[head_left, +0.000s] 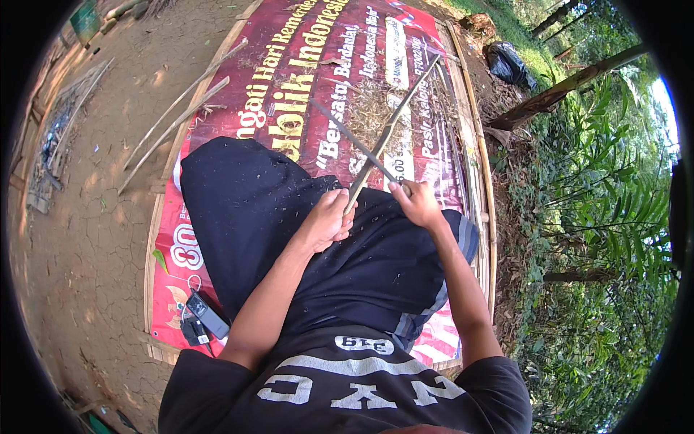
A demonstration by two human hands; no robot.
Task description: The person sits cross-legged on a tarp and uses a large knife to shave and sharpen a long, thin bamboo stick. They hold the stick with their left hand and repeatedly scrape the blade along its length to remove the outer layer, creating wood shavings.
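Note:
My left hand [329, 221] is closed round the near end of a long, slim wooden stick [397, 114], which slants away to the far right. In my right hand [419, 205] is the handle of a long-bladed knife [343, 132], its blade pointing to the far left. Blade and stick cross a little beyond my hands, and the blade appears to touch the stick there. Both hands are above the dark cloth [267, 217] over my legs, which is flecked with small shavings. Pale shavings [372, 108] lie heaped beyond the crossing.
I sit on a red printed banner [249, 116] spread over a bamboo platform [486, 210]. Loose sticks [177, 123] jut over its left edge. A black handheld device [207, 315] with a cable lies at near left. Beyond are a black plastic bag [508, 64], a leaning trunk [567, 87] and dense plants.

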